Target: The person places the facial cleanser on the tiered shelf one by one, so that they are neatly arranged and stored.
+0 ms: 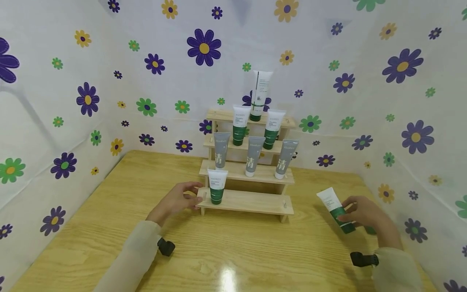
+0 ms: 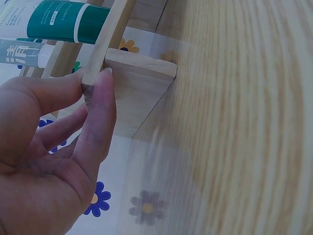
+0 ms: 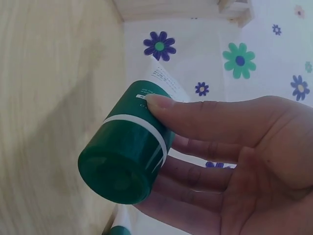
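My right hand point(image 1: 365, 215) grips a white-and-green squeeze tube point(image 1: 335, 211), tilted above the table with its green cap end down. Close up in the right wrist view, the thumb presses on the tube's green part point(image 3: 132, 132) and the fingers wrap behind. At the left end of the tiered wooden display rack point(image 1: 248, 200), my left hand point(image 1: 178, 198) pinches the lowest board between thumb and fingers. A similar white-and-green tube point(image 1: 217, 186) stands cap down on that board, just beside the left hand.
Three grey tubes point(image 1: 255, 156) stand on the second step, two white-and-green tubes point(image 1: 273, 129) on the third and a taller white tube point(image 1: 260, 95) on top. Another green-capped tube point(image 3: 120, 225) lies near the right hand. Flowered cloth point(image 1: 204, 81) surrounds the wooden table point(image 1: 204, 259).
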`<state>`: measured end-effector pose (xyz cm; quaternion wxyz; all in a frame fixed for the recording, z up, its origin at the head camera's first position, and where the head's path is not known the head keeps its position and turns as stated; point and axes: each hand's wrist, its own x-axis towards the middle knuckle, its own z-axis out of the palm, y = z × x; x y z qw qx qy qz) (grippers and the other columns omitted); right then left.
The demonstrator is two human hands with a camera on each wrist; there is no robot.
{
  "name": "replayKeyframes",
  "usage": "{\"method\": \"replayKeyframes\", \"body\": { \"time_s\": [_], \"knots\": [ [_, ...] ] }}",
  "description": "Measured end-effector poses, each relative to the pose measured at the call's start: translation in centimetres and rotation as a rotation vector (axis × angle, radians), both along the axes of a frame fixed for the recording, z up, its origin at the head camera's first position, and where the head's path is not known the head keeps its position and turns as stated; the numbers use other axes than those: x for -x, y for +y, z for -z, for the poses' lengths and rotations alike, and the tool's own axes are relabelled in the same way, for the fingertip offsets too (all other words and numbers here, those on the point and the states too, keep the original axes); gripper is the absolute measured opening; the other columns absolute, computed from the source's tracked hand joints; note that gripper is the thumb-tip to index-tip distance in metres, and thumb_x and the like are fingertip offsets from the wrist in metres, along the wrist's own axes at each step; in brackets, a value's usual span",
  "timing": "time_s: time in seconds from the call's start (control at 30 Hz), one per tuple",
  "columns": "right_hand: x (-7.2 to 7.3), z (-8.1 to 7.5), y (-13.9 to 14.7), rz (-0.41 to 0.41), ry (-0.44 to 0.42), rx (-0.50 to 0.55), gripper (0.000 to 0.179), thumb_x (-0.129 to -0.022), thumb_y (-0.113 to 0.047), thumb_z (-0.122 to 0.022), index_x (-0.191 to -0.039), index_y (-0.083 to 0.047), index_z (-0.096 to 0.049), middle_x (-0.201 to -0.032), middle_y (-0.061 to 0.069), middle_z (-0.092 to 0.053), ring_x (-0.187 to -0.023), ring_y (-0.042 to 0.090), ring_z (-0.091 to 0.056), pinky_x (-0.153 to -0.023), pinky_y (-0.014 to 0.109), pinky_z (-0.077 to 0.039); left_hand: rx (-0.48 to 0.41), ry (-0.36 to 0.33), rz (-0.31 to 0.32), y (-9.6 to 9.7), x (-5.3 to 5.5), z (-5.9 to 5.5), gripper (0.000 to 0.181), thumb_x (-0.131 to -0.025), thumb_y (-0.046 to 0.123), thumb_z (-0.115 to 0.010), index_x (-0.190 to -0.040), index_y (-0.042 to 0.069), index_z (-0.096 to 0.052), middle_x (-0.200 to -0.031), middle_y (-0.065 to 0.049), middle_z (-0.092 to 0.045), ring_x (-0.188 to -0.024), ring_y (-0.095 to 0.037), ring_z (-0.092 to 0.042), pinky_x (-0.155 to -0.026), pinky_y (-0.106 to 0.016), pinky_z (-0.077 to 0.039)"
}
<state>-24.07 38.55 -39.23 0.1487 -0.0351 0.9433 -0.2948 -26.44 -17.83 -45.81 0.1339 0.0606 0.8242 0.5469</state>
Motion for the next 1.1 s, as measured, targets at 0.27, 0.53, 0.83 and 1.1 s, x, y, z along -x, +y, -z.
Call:
{"method": "replayKeyframes", "body": {
  "time_s": [0.27,0.53,0.83,1.1],
  "knots": [
    [0.3,-1.6,-2.2,-0.003,0.041,0.071,0.058,-0.09,-0.014,-0.08,-0.13,0.016,-0.05,-0.115,0.034,-0.065,-0.09,0.025,-0.071,-0.078,0.044,-0.066,-0.004,-0.001,0.008,0.0,0.0,0.2,0.052,-0.098,0.011,-0.071,-0.147,0.01,-0.053,-0.134,-0.02,-0.054,-0.098,-0.021,-0.07,-0.083,-0.035,-0.066],
    [0.5,-2.7,-4.7,-0.044,0.096,0.141,0.055,-0.089,-0.013,-0.08,-0.129,0.013,-0.051,-0.116,0.034,-0.067,-0.092,0.024,-0.072,-0.078,0.04,-0.066,-0.006,0.009,0.008,0.1,-0.1,0.1,0.052,-0.098,0.01,-0.07,-0.147,0.009,-0.053,-0.134,-0.021,-0.054,-0.097,-0.021,-0.069,-0.083,-0.037,-0.066],
    [0.3,-3.8,-7.2,-0.069,0.192,0.136,0.053,-0.087,-0.015,-0.083,-0.125,0.008,-0.055,-0.117,0.032,-0.067,-0.099,0.03,-0.07,-0.079,0.039,-0.063,0.019,0.027,0.009,0.1,0.1,0.3,0.05,-0.099,0.009,-0.069,-0.147,0.008,-0.053,-0.134,-0.022,-0.054,-0.098,-0.022,-0.069,-0.083,-0.036,-0.066],
    [0.2,-4.1,-8.4,-0.057,0.232,0.156,0.053,-0.087,-0.016,-0.083,-0.126,0.006,-0.056,-0.12,0.03,-0.068,-0.104,0.034,-0.07,-0.083,0.043,-0.064,0.01,0.02,0.013,0.0,0.1,0.3,0.051,-0.099,0.01,-0.069,-0.147,0.009,-0.053,-0.135,-0.022,-0.054,-0.097,-0.021,-0.069,-0.083,-0.035,-0.066]
  ]
}}
